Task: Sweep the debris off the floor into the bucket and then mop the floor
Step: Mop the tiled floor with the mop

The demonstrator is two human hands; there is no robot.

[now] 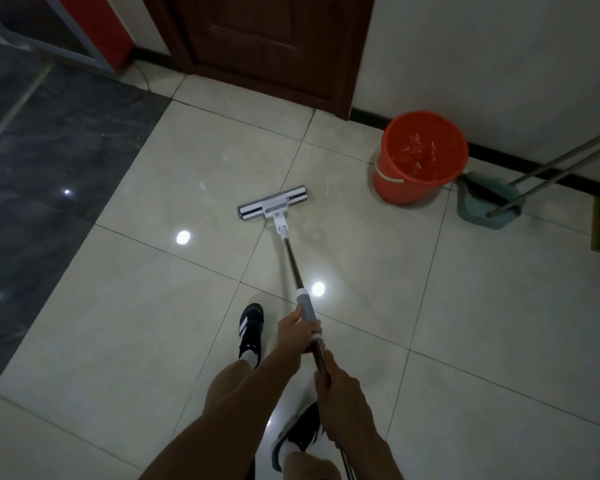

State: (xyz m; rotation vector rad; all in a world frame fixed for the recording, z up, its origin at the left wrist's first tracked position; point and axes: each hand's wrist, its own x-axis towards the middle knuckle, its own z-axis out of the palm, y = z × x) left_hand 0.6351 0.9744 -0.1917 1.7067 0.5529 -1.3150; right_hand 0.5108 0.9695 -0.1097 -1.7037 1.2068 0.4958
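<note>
Head view: left hand (297,329) grips the grey sleeve, right hand (338,393) clamps the brown metal pole lower down — a two-handed hold steering the flat white-and-grey mop head (272,203) flat on the cream tiled floor (153,306). Orange plastic bucket (420,157) stands by the wall, teal dustpan (482,206) just beside — seemingly parked after sweeping.

Dim indoor light from overhead lamps throws small bright glare spots on the glossy floor (465,306), the picture is soft and slightly blurred throughout, and wide-angle distortion bends the wall (499,46) and edges outward.
</note>
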